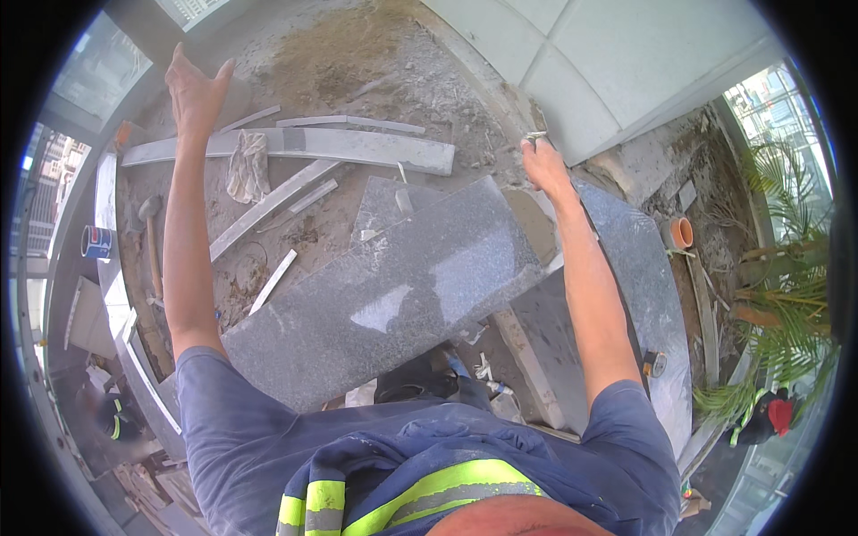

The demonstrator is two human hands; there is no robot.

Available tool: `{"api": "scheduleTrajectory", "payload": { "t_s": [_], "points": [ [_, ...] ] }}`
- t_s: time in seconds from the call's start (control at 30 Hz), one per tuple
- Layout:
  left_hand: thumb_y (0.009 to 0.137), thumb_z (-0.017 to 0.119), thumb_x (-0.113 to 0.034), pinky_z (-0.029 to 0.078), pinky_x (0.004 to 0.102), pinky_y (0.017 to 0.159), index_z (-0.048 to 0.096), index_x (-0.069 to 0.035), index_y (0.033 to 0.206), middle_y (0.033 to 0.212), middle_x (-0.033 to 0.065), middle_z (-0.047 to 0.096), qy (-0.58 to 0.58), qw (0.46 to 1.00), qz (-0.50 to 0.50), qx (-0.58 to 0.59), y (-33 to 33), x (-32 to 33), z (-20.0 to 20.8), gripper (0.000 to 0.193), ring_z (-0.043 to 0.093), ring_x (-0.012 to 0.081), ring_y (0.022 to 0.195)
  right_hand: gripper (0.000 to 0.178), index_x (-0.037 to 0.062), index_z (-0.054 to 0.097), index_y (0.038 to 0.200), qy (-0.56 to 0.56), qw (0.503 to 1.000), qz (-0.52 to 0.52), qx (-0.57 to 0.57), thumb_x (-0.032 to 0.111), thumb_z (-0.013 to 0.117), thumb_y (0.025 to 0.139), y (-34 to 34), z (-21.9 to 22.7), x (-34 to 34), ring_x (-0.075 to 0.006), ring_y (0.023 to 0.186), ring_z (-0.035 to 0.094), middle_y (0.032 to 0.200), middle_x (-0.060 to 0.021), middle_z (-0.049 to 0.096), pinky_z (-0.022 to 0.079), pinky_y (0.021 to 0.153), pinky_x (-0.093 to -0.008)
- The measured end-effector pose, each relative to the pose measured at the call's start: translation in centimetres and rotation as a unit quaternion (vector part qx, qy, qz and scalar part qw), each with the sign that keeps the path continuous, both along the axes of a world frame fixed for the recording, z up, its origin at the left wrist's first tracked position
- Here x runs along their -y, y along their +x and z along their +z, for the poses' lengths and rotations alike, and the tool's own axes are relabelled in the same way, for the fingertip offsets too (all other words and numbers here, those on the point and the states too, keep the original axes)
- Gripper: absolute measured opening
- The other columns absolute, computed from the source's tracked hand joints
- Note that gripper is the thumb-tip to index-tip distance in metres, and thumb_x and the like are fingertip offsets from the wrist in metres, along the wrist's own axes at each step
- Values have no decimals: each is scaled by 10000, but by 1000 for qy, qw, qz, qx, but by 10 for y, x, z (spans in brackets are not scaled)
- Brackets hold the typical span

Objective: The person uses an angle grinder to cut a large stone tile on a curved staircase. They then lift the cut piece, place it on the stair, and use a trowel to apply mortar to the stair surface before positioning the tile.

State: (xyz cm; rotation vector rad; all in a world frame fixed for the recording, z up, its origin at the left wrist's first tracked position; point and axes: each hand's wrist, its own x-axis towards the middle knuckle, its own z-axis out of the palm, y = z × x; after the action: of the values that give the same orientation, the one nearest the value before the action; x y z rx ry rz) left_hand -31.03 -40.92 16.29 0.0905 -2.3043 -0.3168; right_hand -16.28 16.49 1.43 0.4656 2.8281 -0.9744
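Note:
My left hand [198,94] reaches out at the upper left, thumb and fingers apart, with nothing in it. My right hand [542,165] is closed beside the base of the pale tiled wall [590,85]. A small light-coloured bit [534,135] shows at its fingertips; what it is I cannot make out. Between my arms lies a large speckled grey stone slab [308,330], with bright reflections on its surface. Another grey slab [657,277] stretches along the right, partly under my right forearm. A pale crumpled cloth [248,167] hangs over a curved stone strip [380,148] near my left arm.
Narrow stone offcuts [273,210] lie on the dusty ground. A mallet [151,228] and a blue can [96,242] are at the left. On the right are an orange pipe [681,233], a small round tape-like item [654,364], palm leaves [782,308] and another person [767,417].

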Motion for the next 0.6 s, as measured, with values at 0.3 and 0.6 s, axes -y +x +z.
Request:
{"api": "scheduleTrajectory", "payload": {
  "t_s": [0.3,0.6],
  "points": [
    [813,910,-578,434,567,1245,19,118,1710,1627,447,399,125,983,112,78,-146,178,62,1444,506,570,1484,566,-129,666,1280,-8,991,86,-101,388,527,1096,-220,-3,125,-559,1123,732,1165,-401,744,545,1037,-600],
    [977,802,-363,528,597,1132,12,155,1650,1483,530,482,-51,983,165,66,-173,163,-7,1159,619,637,1310,512,-67,786,1145,180,952,118,-220,322,462,1069,-500,-60,159,-469,1099,782,1109,-325,794,583,1023,-535]
  ]
}}
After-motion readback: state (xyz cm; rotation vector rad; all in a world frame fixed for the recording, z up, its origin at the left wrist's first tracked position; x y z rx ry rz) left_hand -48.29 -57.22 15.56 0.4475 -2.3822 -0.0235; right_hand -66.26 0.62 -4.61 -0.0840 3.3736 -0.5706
